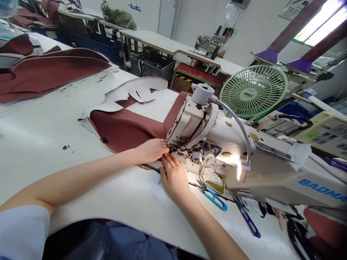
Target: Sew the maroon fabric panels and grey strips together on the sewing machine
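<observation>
Under the head of an industrial sewing machine (pixel 197 119) lies a maroon fabric piece (pixel 127 126) with a pale underside and dark cut edges. My left hand (pixel 151 150) is at the fabric's near edge, left of the needle area, its fingers closed on the cloth. Just to the right, my right hand (pixel 176 177) lies palm down, fingers stretched out, with the fingertips by the presser foot. The needle and the exact fingertip contact are hidden by the machine head and my fingers. A lit lamp (pixel 244 169) on a bendy neck shines beside the machine.
Blue thread snips (pixel 214 198), purple thread snips (pixel 248 218) and a small tray (pixel 213 180) lie right of my hands. A green fan (pixel 253 92) stands behind the machine. More maroon pieces (pixel 56 74) lie at left. A dark crate (pixel 153 66) stands beyond the table.
</observation>
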A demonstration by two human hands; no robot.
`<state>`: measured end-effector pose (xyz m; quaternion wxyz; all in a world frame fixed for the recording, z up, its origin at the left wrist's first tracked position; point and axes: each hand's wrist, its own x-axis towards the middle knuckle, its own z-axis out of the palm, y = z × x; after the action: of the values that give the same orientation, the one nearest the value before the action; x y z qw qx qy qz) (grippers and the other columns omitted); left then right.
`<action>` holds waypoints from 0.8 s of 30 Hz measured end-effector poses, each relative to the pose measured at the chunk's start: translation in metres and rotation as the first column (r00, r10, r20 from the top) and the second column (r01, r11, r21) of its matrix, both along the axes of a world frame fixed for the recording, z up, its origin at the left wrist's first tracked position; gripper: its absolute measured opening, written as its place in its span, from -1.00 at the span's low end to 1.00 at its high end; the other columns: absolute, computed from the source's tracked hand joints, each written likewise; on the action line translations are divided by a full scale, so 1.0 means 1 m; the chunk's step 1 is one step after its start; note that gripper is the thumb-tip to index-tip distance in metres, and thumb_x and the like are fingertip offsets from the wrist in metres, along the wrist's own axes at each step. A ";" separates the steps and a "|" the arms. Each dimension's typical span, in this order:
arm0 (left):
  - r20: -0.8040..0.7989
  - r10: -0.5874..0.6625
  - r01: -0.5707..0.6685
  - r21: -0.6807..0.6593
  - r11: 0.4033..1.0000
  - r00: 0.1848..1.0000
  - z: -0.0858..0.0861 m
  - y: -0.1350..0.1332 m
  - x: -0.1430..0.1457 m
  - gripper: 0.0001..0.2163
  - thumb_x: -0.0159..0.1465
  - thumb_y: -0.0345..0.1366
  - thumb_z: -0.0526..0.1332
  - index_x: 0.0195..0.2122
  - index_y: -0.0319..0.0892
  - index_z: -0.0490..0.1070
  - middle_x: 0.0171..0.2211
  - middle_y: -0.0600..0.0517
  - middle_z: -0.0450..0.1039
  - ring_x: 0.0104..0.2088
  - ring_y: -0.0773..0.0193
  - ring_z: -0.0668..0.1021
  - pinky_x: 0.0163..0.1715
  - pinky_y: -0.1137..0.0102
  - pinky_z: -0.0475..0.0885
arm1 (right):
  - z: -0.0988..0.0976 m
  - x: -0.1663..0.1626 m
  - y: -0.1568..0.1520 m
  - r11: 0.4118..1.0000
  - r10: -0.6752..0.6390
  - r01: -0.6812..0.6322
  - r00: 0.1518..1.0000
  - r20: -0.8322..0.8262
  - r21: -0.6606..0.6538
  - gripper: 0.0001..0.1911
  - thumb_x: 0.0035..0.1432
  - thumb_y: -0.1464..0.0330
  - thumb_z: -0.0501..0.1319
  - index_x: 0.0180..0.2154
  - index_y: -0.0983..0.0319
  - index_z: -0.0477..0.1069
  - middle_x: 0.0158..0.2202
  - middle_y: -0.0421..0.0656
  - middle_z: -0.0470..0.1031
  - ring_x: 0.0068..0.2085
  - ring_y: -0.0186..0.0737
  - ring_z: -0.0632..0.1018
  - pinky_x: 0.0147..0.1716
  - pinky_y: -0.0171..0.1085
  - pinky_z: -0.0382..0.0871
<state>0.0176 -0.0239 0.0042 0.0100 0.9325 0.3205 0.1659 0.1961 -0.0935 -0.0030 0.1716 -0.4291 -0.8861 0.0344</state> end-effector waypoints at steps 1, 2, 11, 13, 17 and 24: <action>-0.001 -0.001 0.001 -0.002 1.000 1.000 0.002 -0.001 0.000 -0.85 0.21 -0.59 0.12 -0.39 -0.22 0.37 -0.34 -0.02 0.47 -0.25 0.20 0.47 -0.26 0.32 0.35 | 0.001 0.000 0.000 1.000 0.002 -0.002 1.000 -0.003 0.000 -0.60 0.30 0.36 0.09 0.11 0.37 0.40 0.16 0.04 0.41 0.14 0.05 0.41 0.03 -0.02 0.35; -0.002 -0.003 0.003 -0.004 1.000 1.000 0.004 -0.001 0.000 -0.85 0.21 -0.59 0.12 -0.39 -0.22 0.37 -0.34 -0.02 0.47 -0.25 0.20 0.47 -0.27 0.32 0.35 | 0.001 0.000 -0.001 1.000 0.005 -0.005 1.000 -0.007 0.000 -0.61 0.31 0.37 0.08 0.10 0.36 0.41 0.15 0.03 0.42 0.14 0.05 0.42 0.03 -0.02 0.36; 0.017 -0.007 0.008 -0.049 0.999 1.000 0.012 -0.005 -0.001 -0.89 0.20 -0.53 0.16 -0.40 -0.21 0.40 -0.37 0.00 0.49 -0.27 0.20 0.49 -0.27 0.32 0.37 | -0.003 0.003 0.000 0.997 0.048 -0.045 0.997 -0.060 0.057 -0.64 0.30 0.38 0.07 0.06 0.35 0.44 0.10 0.02 0.47 0.09 0.04 0.46 0.00 -0.02 0.40; 0.049 -0.001 0.004 -0.059 0.998 0.999 0.012 -0.005 0.000 -0.91 0.22 -0.48 0.16 -0.38 -0.21 0.42 -0.36 -0.01 0.49 -0.25 0.18 0.48 -0.23 0.30 0.38 | -0.004 0.004 0.004 0.997 0.049 -0.044 0.996 -0.069 0.070 -0.65 0.29 0.40 0.07 0.04 0.34 0.46 0.09 0.02 0.48 0.08 0.04 0.47 -0.01 -0.02 0.41; 0.198 -0.043 0.081 -0.186 0.979 0.979 0.022 0.005 -0.010 -0.81 0.24 -0.51 0.10 -0.26 -0.19 0.48 -0.31 0.02 0.53 -0.22 0.27 0.50 -0.15 0.40 0.40 | -0.006 0.004 0.010 0.994 0.062 -0.053 0.994 -0.088 0.093 -0.67 0.30 0.41 0.06 0.01 0.33 0.48 0.06 0.02 0.50 0.04 0.03 0.48 -0.02 0.00 0.42; -0.010 0.545 -0.530 -0.253 0.810 0.838 0.042 0.013 -0.104 -0.59 0.36 -0.13 0.04 0.18 -0.11 0.32 0.18 -0.13 0.33 0.19 0.00 0.34 0.17 0.05 0.19 | -0.001 0.006 0.008 0.992 0.099 -0.083 0.978 -0.185 0.096 -0.67 0.33 0.41 0.01 -0.01 0.24 0.49 0.01 -0.03 0.54 0.00 -0.06 0.51 -0.03 -0.03 0.41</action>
<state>-0.0864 -0.0109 0.0460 0.0879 0.7896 0.5885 0.1501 0.2019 -0.0855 -0.0035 0.2719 -0.3749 -0.8852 0.0440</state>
